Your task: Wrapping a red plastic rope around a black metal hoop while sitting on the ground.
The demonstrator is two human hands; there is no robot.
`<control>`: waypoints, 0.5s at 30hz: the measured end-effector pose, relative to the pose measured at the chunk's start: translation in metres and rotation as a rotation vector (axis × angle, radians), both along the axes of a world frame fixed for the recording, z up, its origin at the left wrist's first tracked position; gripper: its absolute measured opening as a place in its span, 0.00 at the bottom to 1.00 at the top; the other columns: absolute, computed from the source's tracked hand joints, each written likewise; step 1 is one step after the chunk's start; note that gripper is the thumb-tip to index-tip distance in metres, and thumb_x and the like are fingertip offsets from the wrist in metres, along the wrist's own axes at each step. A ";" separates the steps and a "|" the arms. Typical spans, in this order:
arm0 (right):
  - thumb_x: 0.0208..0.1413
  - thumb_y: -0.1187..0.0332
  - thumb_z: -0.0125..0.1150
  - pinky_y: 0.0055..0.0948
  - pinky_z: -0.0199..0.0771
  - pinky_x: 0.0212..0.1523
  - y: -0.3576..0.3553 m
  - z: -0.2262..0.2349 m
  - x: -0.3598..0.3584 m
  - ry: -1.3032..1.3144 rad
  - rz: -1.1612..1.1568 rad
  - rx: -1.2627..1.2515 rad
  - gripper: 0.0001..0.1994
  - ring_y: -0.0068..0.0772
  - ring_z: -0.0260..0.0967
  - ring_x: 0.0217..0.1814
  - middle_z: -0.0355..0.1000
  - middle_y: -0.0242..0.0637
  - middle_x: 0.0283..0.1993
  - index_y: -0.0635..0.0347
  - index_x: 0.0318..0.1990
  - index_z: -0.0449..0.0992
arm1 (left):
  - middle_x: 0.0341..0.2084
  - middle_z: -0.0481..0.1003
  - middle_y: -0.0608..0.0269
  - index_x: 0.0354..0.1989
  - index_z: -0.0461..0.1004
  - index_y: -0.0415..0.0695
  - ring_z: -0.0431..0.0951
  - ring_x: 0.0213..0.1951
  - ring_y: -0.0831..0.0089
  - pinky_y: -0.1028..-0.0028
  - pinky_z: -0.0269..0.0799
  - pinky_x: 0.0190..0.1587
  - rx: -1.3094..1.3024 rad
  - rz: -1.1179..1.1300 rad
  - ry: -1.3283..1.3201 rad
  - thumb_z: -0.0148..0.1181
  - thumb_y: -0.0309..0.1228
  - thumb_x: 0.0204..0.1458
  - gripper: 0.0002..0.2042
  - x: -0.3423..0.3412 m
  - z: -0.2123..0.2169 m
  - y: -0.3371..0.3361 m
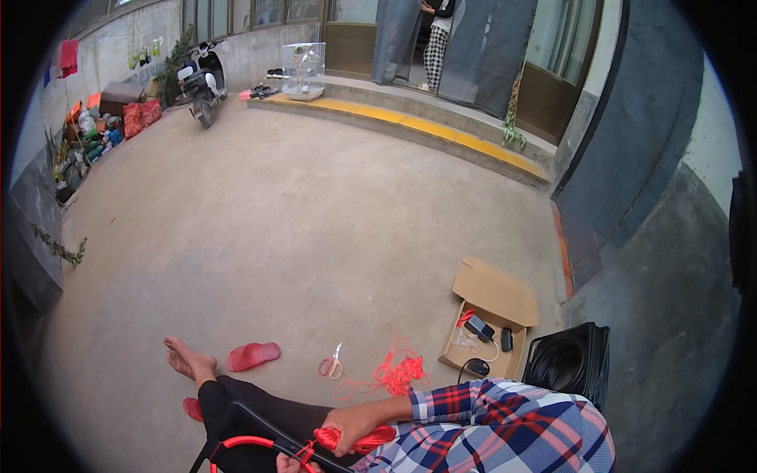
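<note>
The right hand (352, 426) is closed around a red cord bundle (371, 438) over the lap; the left hand (289, 463) pinches cord by a red hoop (236, 446), its fingers mostly cut off. The trailing cord could snag on the loose cord pile (398, 372) and scissors (332, 366) on the floor (276, 236) and tangle.

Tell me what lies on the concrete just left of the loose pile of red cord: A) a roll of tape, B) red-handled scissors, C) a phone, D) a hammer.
B: red-handled scissors lie on the floor just left of the tangled red cord, with a red slipper farther left.
</note>
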State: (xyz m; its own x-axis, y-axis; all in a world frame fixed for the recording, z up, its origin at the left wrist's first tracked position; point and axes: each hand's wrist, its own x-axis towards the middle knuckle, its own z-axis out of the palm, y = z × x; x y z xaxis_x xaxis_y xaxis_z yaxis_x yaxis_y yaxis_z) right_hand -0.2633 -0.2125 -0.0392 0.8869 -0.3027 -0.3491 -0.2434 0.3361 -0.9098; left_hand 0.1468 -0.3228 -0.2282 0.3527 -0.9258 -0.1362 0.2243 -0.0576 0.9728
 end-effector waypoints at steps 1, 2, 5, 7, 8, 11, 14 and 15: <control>0.45 0.70 0.65 0.24 0.66 0.21 0.001 -0.001 0.000 -0.031 -0.005 -0.018 0.08 0.23 0.69 0.18 0.71 0.33 0.17 0.62 0.25 0.72 | 0.51 0.58 0.56 0.63 0.50 0.38 0.58 0.46 0.73 0.72 0.54 0.45 0.010 -0.048 0.067 0.44 0.33 0.58 0.25 -0.014 0.012 0.017; 0.45 0.70 0.65 0.24 0.66 0.21 0.001 -0.002 -0.001 -0.027 -0.014 -0.017 0.08 0.23 0.69 0.18 0.71 0.33 0.17 0.62 0.25 0.72 | 0.49 0.60 0.55 0.62 0.51 0.37 0.60 0.43 0.72 0.72 0.57 0.43 0.018 -0.098 0.136 0.45 0.32 0.58 0.24 -0.030 0.025 0.034; 0.44 0.70 0.65 0.25 0.66 0.21 0.005 -0.001 -0.001 -0.014 -0.027 0.021 0.08 0.23 0.69 0.18 0.71 0.33 0.17 0.62 0.24 0.72 | 0.44 0.65 0.52 0.59 0.55 0.37 0.66 0.36 0.71 0.69 0.63 0.36 0.033 -0.229 0.335 0.47 0.30 0.56 0.23 -0.080 0.084 0.101; 0.43 0.69 0.65 0.26 0.68 0.21 0.012 -0.005 0.007 -0.038 -0.005 -0.067 0.08 0.24 0.70 0.18 0.72 0.33 0.17 0.62 0.22 0.72 | 0.40 0.69 0.51 0.57 0.57 0.37 0.70 0.31 0.70 0.68 0.67 0.31 0.047 -0.302 0.469 0.49 0.29 0.54 0.22 -0.113 0.111 0.141; 0.43 0.69 0.65 0.26 0.68 0.21 0.014 -0.003 0.008 -0.035 0.001 -0.062 0.08 0.24 0.70 0.18 0.72 0.33 0.17 0.62 0.22 0.72 | 0.38 0.71 0.50 0.56 0.59 0.37 0.72 0.28 0.69 0.67 0.70 0.29 0.056 -0.337 0.537 0.50 0.28 0.54 0.21 -0.128 0.126 0.164; 0.43 0.66 0.65 0.29 0.72 0.27 0.019 0.012 0.019 0.039 0.083 -0.241 0.09 0.27 0.73 0.23 0.76 0.36 0.21 0.64 0.24 0.76 | 0.32 0.77 0.47 0.54 0.62 0.37 0.78 0.21 0.68 0.65 0.76 0.22 0.138 -0.323 0.714 0.52 0.27 0.52 0.20 -0.173 0.176 0.247; 0.44 0.63 0.66 0.28 0.71 0.27 0.006 0.012 0.012 0.131 0.031 -0.218 0.11 0.20 0.70 0.24 0.74 0.33 0.21 0.63 0.26 0.78 | 0.32 0.75 0.54 0.51 0.65 0.36 0.72 0.18 0.75 0.79 0.67 0.17 0.158 -0.096 0.724 0.49 0.25 0.53 0.16 -0.216 0.191 0.236; 0.46 0.65 0.67 0.27 0.72 0.29 0.004 0.010 0.007 0.107 -0.051 -0.139 0.10 0.21 0.72 0.26 0.76 0.32 0.24 0.63 0.29 0.79 | 0.31 0.74 0.55 0.51 0.65 0.35 0.72 0.17 0.73 0.77 0.67 0.17 0.202 0.010 0.731 0.49 0.25 0.54 0.16 -0.225 0.192 0.226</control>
State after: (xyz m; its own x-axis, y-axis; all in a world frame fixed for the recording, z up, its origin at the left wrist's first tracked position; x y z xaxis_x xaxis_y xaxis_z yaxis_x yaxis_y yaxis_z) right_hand -0.2560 -0.2081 -0.0294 0.8290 -0.3981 -0.3928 -0.3275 0.2238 -0.9180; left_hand -0.0781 -0.0966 -0.0360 0.1155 -0.8552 -0.5053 0.8092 -0.2140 0.5472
